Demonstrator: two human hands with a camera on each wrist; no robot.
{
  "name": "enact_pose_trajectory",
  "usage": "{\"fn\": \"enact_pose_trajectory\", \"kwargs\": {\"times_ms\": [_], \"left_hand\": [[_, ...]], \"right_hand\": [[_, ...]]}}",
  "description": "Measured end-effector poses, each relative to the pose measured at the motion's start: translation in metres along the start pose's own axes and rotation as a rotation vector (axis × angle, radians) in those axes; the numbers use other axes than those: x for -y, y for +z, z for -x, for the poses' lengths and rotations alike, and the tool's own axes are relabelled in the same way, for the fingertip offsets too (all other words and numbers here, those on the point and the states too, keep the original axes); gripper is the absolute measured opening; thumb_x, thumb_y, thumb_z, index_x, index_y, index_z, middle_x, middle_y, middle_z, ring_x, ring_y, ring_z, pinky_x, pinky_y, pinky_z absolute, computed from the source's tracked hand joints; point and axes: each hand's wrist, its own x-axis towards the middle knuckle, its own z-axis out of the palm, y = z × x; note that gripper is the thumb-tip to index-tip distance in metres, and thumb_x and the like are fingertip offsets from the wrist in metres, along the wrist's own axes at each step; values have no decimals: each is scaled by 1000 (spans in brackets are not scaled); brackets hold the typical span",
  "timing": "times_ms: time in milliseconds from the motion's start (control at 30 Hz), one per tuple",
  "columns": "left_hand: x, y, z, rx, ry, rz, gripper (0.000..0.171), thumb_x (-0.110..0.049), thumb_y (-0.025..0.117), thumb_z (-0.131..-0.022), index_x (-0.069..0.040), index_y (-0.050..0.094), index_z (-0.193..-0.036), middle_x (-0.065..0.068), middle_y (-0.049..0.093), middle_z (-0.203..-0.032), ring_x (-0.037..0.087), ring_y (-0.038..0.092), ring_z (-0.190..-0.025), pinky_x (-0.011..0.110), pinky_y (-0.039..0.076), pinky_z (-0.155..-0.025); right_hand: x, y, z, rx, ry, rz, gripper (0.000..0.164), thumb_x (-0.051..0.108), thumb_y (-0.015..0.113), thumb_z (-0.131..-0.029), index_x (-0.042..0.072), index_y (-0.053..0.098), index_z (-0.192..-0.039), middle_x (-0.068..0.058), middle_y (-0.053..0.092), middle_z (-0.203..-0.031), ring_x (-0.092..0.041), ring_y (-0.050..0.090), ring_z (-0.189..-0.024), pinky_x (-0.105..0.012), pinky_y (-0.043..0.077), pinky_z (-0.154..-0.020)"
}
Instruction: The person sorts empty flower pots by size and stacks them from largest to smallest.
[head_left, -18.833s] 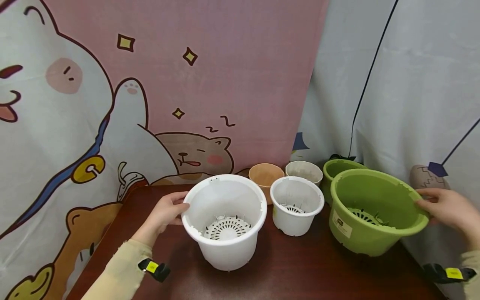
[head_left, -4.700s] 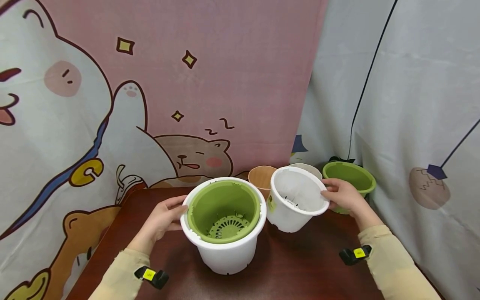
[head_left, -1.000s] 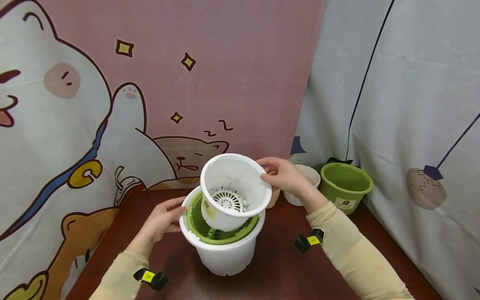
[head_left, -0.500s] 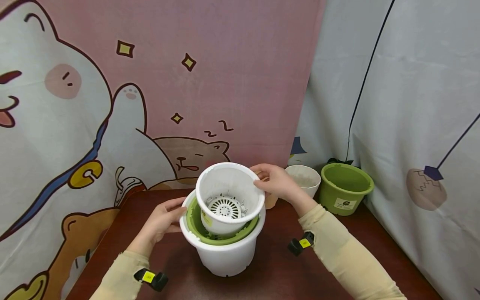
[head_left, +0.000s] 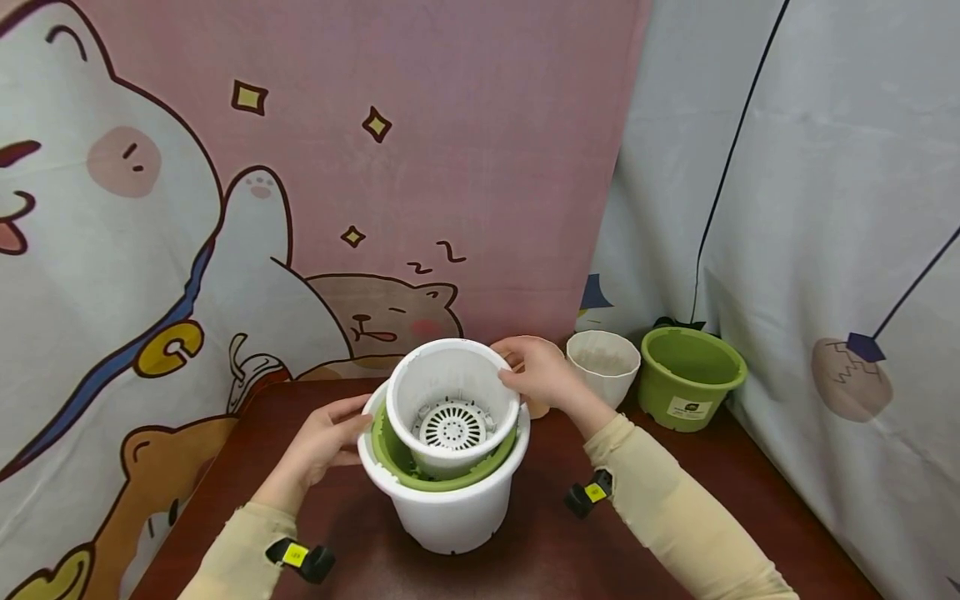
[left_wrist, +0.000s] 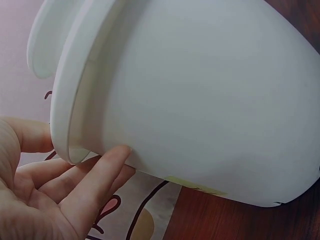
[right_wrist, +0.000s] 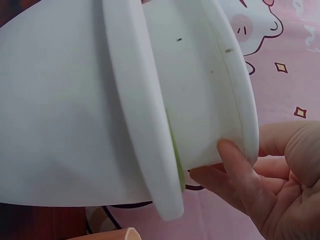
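A large white flowerpot (head_left: 452, 521) stands on the table with a green flowerpot (head_left: 390, 457) nested inside it. My left hand (head_left: 328, 442) pinches the large pot's rim from the left, thumb at the lip and fingers under it, as the left wrist view also shows. By its rim, my right hand (head_left: 542, 375) grips a smaller white flowerpot (head_left: 453, 398) with a slotted bottom. That pot sits partly down inside the green one, its rim still above both others. In the right wrist view a sliver of the green pot (right_wrist: 175, 150) shows between the two white rims.
Behind the right hand an orange pot (head_left: 538, 411) is mostly hidden. Beside it stand a cream pot (head_left: 604, 371) and another green pot (head_left: 688, 379) with a label. A patterned cloth (head_left: 480, 167) hangs behind the dark red table (head_left: 600, 542).
Earlier the green pot went into the large white one. Over the last second my right hand has lowered the smaller white pot into the green one; the left hand keeps its place.
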Motion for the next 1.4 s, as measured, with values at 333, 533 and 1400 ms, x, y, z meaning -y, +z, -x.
{"fn": "enact_pose_trajectory", "kwargs": {"times_ms": [333, 533, 1400], "left_hand": [[1, 0, 0, 2, -2, -3, 54, -19, 64, -97, 2, 47, -144, 21, 62, -122, 24, 69, -88, 45, 60, -71], [1, 0, -2, -10, -11, 1, 52, -18, 65, -96, 0, 50, -142, 20, 63, -121, 25, 69, -87, 45, 60, -71], [1, 0, 0, -11, 0, -11, 54, -21, 67, -95, 0, 50, -142, 21, 62, -124, 25, 70, -87, 45, 60, -71]], "right_hand": [[-3, 10, 0, -7, -82, 46, 30, 0, 69, -85, -1, 69, -115, -12, 68, -96, -22, 69, -73, -24, 54, -46], [2, 14, 0, 32, 2, -4, 31, -1, 66, -88, -3, 65, -119, -14, 69, -93, -17, 65, -64, -27, 54, -46], [13, 30, -6, 8, 50, 200, 30, 6, 68, -88, 1, 67, -117, -11, 68, -91, -10, 58, -52, -22, 50, -47]]}}
